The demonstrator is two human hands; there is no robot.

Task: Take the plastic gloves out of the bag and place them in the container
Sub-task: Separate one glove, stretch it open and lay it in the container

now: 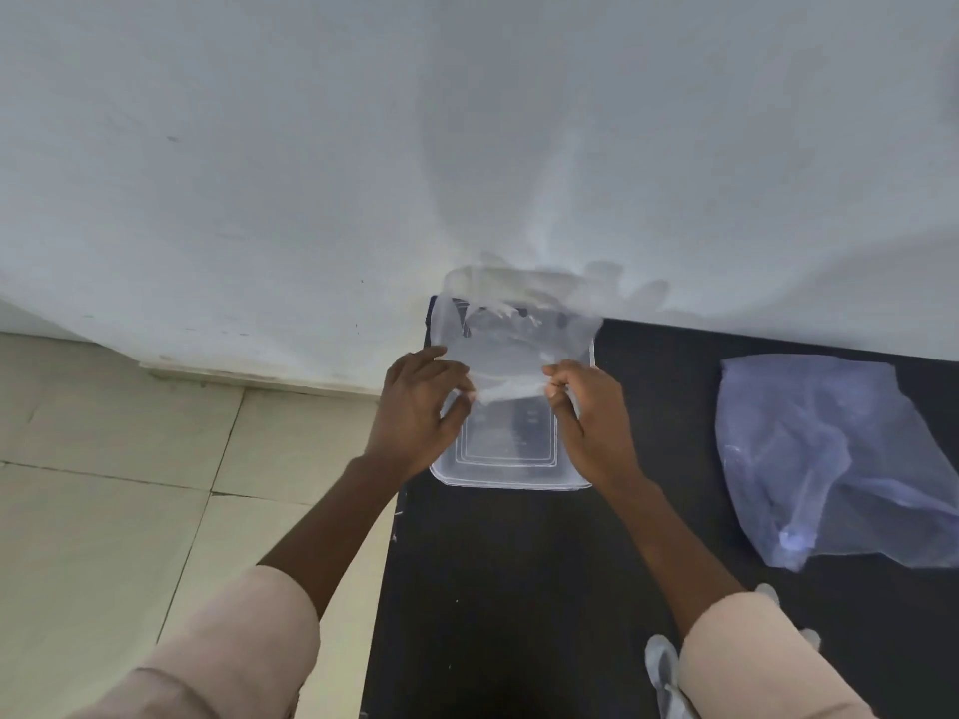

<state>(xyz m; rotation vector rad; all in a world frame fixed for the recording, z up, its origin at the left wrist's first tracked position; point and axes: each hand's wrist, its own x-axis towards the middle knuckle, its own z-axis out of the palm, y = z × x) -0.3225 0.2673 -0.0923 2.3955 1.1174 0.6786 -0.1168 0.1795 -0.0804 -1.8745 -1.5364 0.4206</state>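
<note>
A clear rectangular plastic container [511, 472] stands on the black table [519, 589] close to the wall. Just above it I hold a thin see-through plastic glove [511, 337], stretched between both hands with its fingers pointing away toward the wall. My left hand [420, 407] pinches the glove's left cuff edge. Opposite it, my right hand [591, 412] pinches the right cuff edge. A bluish translucent plastic bag [825, 459] lies crumpled on the table to the right, apart from both hands.
A white wall [467, 147] rises right behind the container. The table's left edge drops to a beige tiled floor [129, 485]. More clear plastic glove material [664, 672] lies near my right sleeve at the table's front.
</note>
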